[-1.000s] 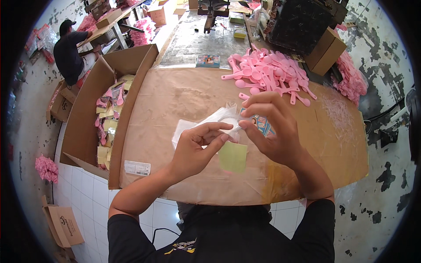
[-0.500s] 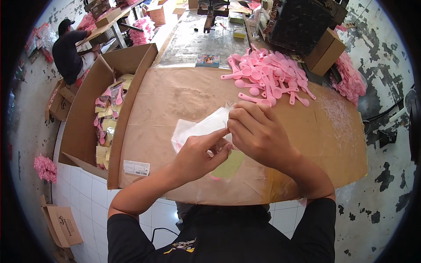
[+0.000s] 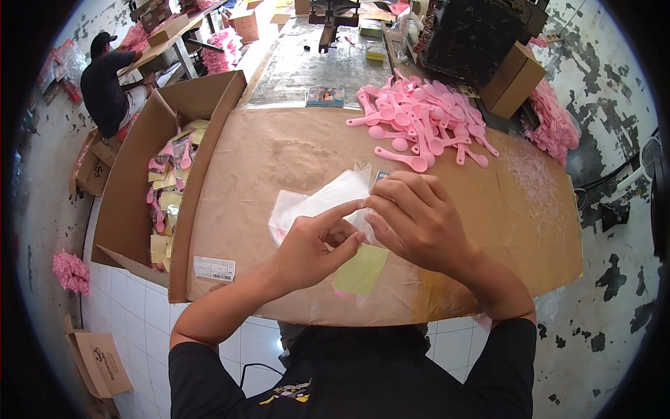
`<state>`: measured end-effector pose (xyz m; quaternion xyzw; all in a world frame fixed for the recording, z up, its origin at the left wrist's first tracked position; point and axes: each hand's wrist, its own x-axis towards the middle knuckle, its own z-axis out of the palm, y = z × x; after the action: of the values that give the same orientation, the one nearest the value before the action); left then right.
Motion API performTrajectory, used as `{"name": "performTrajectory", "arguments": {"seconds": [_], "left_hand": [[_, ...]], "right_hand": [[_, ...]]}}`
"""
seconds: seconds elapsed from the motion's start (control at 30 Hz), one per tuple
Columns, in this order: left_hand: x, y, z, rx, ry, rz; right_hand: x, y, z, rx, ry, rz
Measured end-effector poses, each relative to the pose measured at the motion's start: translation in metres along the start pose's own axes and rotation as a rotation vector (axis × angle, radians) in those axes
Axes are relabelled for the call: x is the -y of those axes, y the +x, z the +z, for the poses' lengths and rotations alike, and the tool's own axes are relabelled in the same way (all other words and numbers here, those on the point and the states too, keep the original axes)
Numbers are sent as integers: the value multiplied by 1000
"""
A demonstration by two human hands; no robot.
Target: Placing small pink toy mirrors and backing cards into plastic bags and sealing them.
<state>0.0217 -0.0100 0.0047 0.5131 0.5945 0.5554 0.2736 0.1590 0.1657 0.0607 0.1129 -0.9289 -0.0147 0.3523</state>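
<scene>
My left hand (image 3: 317,244) is over the cardboard-covered table, thumb and index finger apart, the other fingers curled. Its index fingertip meets the fingers of my right hand (image 3: 419,220), which are bent closed. The edge of a small blue card (image 3: 382,176) peeks out above those right fingers and seems gripped by them; most of it is hidden. Under and beyond both hands lies a fanned stack of clear plastic bags (image 3: 307,208). A yellow-green paper (image 3: 364,270) lies below the hands, with a bit of pink at its lower edge.
Pink plastic spoons (image 3: 426,119) are heaped at the far right. Another picture card (image 3: 325,97) lies at the table's far side. On the left stands an open carton (image 3: 132,188) of packed spoons and cards. A person (image 3: 112,84) sits beyond it. A brown box (image 3: 513,80) stands far right.
The blue card's edge has come into sight above my right fingers. My right thumb shows more, and my hands have shifted only slightly. More of the yellow-green paper is uncovered.
</scene>
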Motion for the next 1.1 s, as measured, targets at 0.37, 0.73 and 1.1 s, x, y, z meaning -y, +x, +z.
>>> {"name": "performTrajectory", "arguments": {"seconds": [0.37, 0.73, 1.1], "left_hand": [[-2, 2, 2, 53, 95, -7], [-1, 6, -3, -65, -230, -91], [7, 11, 0, -107, -331, -149]], "right_hand": [[-13, -7, 6, -73, 232, 223], [-242, -224, -141, 44, 780, 836], [-104, -108, -71, 41, 67, 766]]}}
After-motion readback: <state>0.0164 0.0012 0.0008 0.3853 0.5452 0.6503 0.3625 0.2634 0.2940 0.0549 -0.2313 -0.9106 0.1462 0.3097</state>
